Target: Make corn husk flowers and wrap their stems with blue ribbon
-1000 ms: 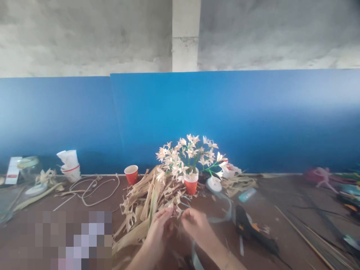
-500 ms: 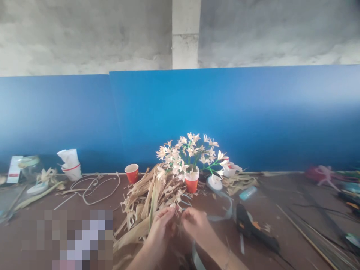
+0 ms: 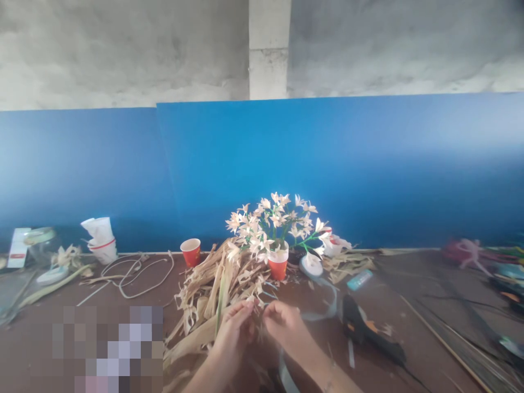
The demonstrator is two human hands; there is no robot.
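Over the front middle of the table, my left hand [image 3: 237, 326] is closed in a pinch on a small pale husk flower [image 3: 250, 299]; only its tip shows above the fingertips. Close to its right, my right hand [image 3: 283, 323] has its fingers curled together, and what lies between them is hidden. Beyond both hands spreads a heap of dry corn husks [image 3: 204, 284]. A red paper cup [image 3: 278, 268] behind them holds a bunch of cream husk flowers [image 3: 278, 219] on green stems.
A black glue gun [image 3: 370, 333] lies right of my hands, near a pale ribbon [image 3: 327, 312] and a teal packet [image 3: 359, 280]. Left stand another red cup [image 3: 190, 252], a looped white cord [image 3: 135, 278] and stacked white cups [image 3: 103, 250]. A blue panel [image 3: 262, 158] closes the back.
The view has shifted very slightly. Both hands keep almost the same place and pose, with the right fingers barely moved.
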